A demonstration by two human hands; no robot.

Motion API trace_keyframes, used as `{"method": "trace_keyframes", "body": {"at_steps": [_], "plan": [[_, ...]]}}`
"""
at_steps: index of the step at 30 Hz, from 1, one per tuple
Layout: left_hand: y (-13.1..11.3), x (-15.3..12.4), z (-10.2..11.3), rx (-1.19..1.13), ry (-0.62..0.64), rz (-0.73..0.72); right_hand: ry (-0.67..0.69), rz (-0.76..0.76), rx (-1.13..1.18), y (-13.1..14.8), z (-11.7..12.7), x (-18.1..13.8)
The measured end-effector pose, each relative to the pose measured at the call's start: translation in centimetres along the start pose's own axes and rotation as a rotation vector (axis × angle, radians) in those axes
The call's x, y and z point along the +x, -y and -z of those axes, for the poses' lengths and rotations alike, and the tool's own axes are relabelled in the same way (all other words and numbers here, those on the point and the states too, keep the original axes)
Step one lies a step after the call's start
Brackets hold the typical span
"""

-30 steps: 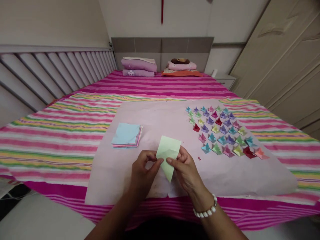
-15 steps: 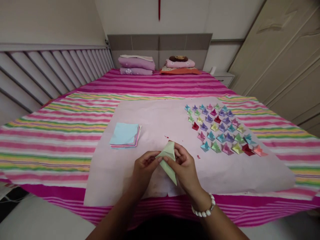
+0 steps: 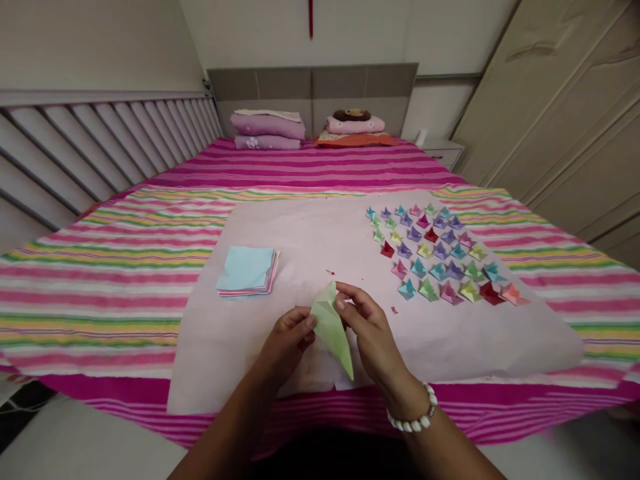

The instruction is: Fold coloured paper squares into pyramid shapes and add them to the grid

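Note:
Both my hands pinch one light green sheet of paper (image 3: 331, 328), folded into a narrow pointed shape, just above a pale pink paper sheet (image 3: 320, 247) spread on the bed. My left hand (image 3: 286, 341) grips its left edge with closed fingers. My right hand (image 3: 369, 333), with a white bead bracelet at the wrist, pinches the upper right edge. A stack of coloured square papers (image 3: 246, 271), light blue on top, lies to the left of my hands. Several small folded paper pieces (image 3: 436, 257) in many colours lie in rows to the right.
The bed (image 3: 125, 267) has a pink, green and yellow striped cover. Folded bedding and pillows (image 3: 267, 128) lie at the headboard. A slatted rail (image 3: 100, 147) runs along the left side, a wardrobe (image 3: 565, 120) stands on the right. Tiny red paper scraps (image 3: 330, 272) lie near my hands.
The green paper went from a broad, partly open sheet to a narrow pointed fold. My hands shifted slightly, and the view drifted a little to the right.

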State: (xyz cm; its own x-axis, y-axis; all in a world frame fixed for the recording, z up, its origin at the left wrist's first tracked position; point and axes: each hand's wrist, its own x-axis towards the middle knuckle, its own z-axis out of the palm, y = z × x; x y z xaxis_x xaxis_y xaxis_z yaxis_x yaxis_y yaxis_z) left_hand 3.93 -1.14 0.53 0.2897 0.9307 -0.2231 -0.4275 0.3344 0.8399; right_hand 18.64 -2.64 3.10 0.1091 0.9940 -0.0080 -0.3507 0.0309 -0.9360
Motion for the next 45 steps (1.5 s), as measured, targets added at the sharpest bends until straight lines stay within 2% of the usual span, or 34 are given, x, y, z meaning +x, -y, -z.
{"method": "trace_keyframes", "body": {"at_steps": [7,13,22,25,29,33,37,41,45], "plan": [[0.0,0.1,0.2,0.046,0.001,-0.023,0.074,-0.071,0.006,0.3,0.4,-0.2],[0.3,0.1,0.0,0.136,-0.031,-0.039,0.159,-0.067,0.037,0.5,0.7,0.1],[0.3,0.0,-0.6,0.082,-0.058,-0.003,0.146,-0.072,0.013,-0.6,0.8,0.4],[0.4,-0.1,-0.9,0.166,-0.062,-0.023,0.077,-0.036,-0.102,-1.2,0.6,0.3],[0.1,-0.7,-1.6,0.42,-0.07,-0.128,-0.008,0.105,-0.359,-1.9,0.7,0.3],[0.0,-1.2,-2.0,0.568,-0.07,-0.152,-0.01,0.258,-0.545,-2.2,0.7,0.3],[0.3,-1.2,-1.6,0.661,-0.158,-0.132,0.021,0.358,-0.666,-2.2,0.6,0.2],[0.2,-1.0,-1.4,0.728,-0.209,-0.191,0.088,0.362,-0.667,-2.3,0.7,0.2],[-0.3,-0.8,-1.4,0.707,-0.17,-0.196,0.1,0.282,-0.495,-2.5,1.0,0.5]]}}
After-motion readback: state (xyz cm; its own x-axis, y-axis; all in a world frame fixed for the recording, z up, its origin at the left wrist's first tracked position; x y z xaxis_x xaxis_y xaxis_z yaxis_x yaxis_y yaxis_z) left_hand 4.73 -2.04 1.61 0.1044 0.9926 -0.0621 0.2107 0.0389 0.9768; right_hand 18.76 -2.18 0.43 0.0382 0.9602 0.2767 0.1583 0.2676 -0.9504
